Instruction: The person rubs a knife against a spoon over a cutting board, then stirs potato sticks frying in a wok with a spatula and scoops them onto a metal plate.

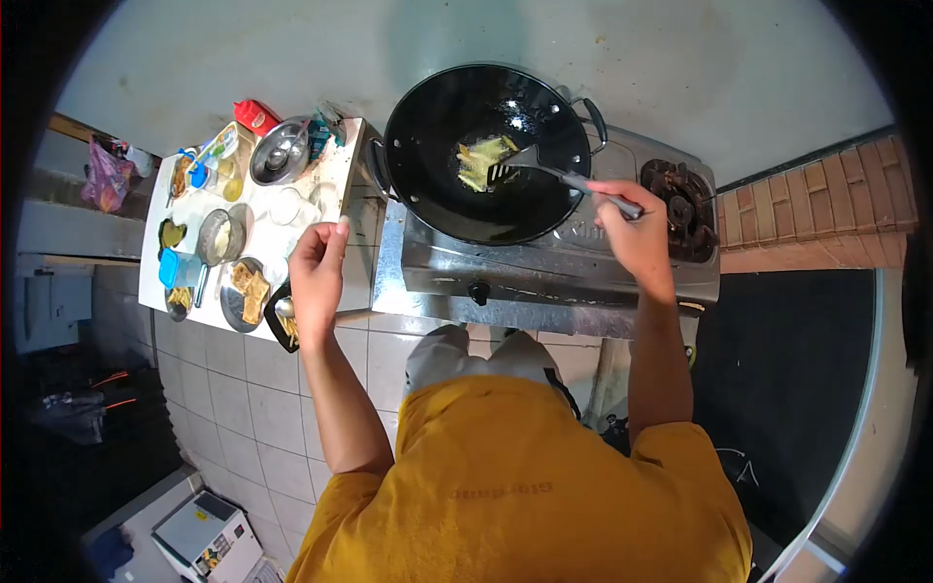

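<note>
My right hand grips the grey handle of a slotted turner. The turner's head dips into a large black wok, touching pale yellow-green strips of food that lie in oil at its bottom. The wok stands on a steel gas stove. My left hand is raised between the stove and a white side table. Its thumb and fingers are pressed together, and whatever they may hold is hidden. Below that hand, a black dish with yellow strips is partly covered.
On the side table are a metal lid, a red bottle, a strainer, a blue-lidded container and a plate of browned food. A second burner sits right of the wok. Brickwork borders the right.
</note>
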The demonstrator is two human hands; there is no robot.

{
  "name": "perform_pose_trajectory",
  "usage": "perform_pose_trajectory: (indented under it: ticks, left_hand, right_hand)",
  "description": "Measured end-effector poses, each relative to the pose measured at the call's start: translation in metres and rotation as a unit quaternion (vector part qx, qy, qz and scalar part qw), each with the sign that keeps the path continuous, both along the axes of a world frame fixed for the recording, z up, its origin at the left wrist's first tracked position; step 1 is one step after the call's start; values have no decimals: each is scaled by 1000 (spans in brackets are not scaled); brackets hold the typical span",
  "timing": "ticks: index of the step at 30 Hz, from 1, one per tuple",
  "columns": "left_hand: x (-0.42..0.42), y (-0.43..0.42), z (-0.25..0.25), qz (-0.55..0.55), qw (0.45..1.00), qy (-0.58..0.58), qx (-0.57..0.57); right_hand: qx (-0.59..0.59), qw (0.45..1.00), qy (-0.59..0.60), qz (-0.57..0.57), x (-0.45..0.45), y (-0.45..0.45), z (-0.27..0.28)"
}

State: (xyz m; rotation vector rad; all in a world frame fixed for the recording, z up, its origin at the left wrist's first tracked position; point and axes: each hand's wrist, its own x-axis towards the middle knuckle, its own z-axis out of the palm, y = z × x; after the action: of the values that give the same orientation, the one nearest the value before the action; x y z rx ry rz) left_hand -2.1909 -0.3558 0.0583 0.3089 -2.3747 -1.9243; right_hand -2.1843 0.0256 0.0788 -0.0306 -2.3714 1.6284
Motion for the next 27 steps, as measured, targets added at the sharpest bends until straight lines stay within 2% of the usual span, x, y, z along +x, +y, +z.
perform_pose_trajectory:
  ticks: [2,4,6,8,14,16,18,20,21,23,24,26,27]
  left_hand:
    - [-18,-9,-3,-7,1000,3,17]
    - [-36,-16,-11,-19,999,6,25]
    - [-45,-18,-14,-31,999,22,34]
    - [-50,-14,-10,-32,999,17,35]
    - [-68,-11,-15,-88,994,0,66]
    - [-75,-8,-16,-98,992,9,74]
    - [-78,-6,-14,-103,991,24,79]
    - [-80,-6,-11,-107,991,27,78]
    - [-80,-7,-11,-109,991,28,78]
    - [-83,-8,-12,-104,992,18,73]
    - [-84,-8,-12,-108,991,21,73]
    - [-85,-7,-10,-100,992,11,78]
    - [-86,-7,-10,-105,991,13,77]
  right_hand:
    - [-10,1000,6,15,-5,1,1]
    - [-34,997,-74,17,-13,3,3]
    - [-61,995,-75,28,-12,1,7]
    - [-58,995,-69,-33,-9,-4,17]
    - [-53,983,-159,-77,1,30,0]
    - [-233,957,-149,-84,-2,32,-8]
    - [-249,957,-117,-95,-5,23,-13]
    - [-174,968,-134,-124,-7,14,-8]
    - [-175,968,-132,-125,-10,8,-4]
    - [-85,979,-114,-144,-20,-1,7]
    - [-86,979,-111,-148,-27,-4,11]
    - [20,985,-102,-139,-48,-8,18]
    - [18,985,-100,-143,-59,-11,17]
